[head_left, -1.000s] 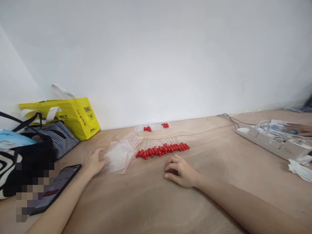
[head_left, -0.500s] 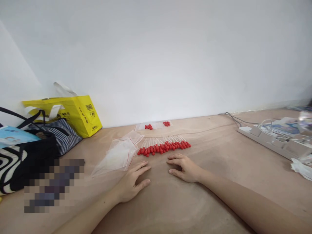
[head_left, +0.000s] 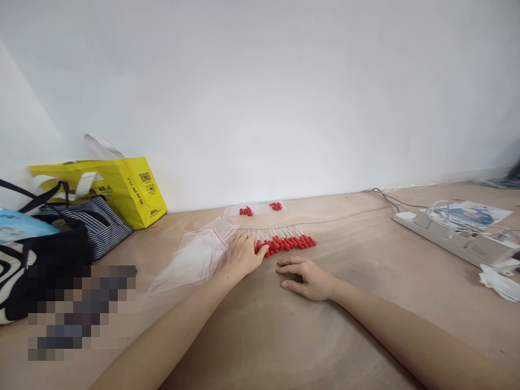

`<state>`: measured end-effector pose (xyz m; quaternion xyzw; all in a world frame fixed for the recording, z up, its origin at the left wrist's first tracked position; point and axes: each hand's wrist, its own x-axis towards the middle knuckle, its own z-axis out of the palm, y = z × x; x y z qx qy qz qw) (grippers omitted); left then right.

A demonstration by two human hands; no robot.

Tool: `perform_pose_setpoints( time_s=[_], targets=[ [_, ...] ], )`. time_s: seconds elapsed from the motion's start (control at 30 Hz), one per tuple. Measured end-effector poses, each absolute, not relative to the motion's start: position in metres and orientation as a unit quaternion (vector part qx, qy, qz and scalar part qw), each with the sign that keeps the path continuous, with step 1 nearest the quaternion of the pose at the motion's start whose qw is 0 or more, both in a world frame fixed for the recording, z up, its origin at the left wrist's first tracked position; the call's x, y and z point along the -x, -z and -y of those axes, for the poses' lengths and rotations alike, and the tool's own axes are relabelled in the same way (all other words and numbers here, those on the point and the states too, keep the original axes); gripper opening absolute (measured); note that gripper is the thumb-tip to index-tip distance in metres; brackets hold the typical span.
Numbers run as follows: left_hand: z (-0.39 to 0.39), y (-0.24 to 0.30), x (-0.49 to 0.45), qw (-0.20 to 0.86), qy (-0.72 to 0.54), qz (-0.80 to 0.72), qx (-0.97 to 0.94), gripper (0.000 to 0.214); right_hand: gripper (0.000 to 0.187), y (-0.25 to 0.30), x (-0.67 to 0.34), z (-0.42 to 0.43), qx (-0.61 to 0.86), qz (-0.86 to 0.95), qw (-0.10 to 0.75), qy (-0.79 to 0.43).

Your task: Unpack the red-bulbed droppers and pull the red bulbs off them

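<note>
Head view: left hand [head_left: 242, 253] has fingers curled over the left end of the row of thin clear plastic droppers w/ red bulb caps [head_left: 290, 242], mid-way across the tan wooden tabletop [head_left: 365, 260]; can't tell if it pinches any. Right hand [head_left: 307, 277] lies flat, palm down, empty, just in front of the row. Risk, imo: a careless left-hand sweep could scatter the row or drag the pile of clear zip bags w/ red seal strips [head_left: 195, 257] beside it.

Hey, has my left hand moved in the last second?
Yes. The left hand went rightward, from the clear bags onto the left end of the row of red-tipped droppers, which stayed put.
</note>
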<state>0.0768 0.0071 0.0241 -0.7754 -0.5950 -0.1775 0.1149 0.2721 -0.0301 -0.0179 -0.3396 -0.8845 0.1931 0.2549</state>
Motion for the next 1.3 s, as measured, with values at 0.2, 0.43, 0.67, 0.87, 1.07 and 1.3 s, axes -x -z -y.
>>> perform_pose_setpoints(
  time_s=[0.2, 0.43, 0.67, 0.87, 1.07, 1.3],
  targets=[
    [-0.016, -0.026, -0.08, 0.089, 0.174, 0.638, 0.745, 0.028, 0.037, 0.02, -0.272, 0.029, 0.328, 0.889, 0.26, -0.185],
    [0.004, -0.04, -0.046, 0.064, 0.243, 0.653, 0.714, 0.022, 0.033, 0.019, -0.27, 0.031, 0.334, 0.888, 0.27, -0.162],
    [0.04, -0.022, -0.018, 0.014, 0.306, 0.497, 0.812, 0.022, 0.031, 0.023, -0.265, 0.028, 0.432, 0.78, 0.441, -0.1],
    [0.044, -0.002, -0.03, 0.033, 0.249, 0.443, 0.861, 0.018, 0.045, 0.019, -0.262, 0.035, 0.375, 0.846, 0.378, -0.002],
    [0.044, 0.002, -0.03, 0.048, 0.264, 0.423, 0.865, 0.016, 0.029, 0.017, -0.249, 0.04, 0.342, 0.889, 0.304, -0.009],
    [0.044, 0.004, -0.029, 0.062, 0.286, 0.403, 0.867, 0.018, 0.021, 0.022, -0.237, 0.03, 0.328, 0.886, 0.327, -0.023]
  ],
)
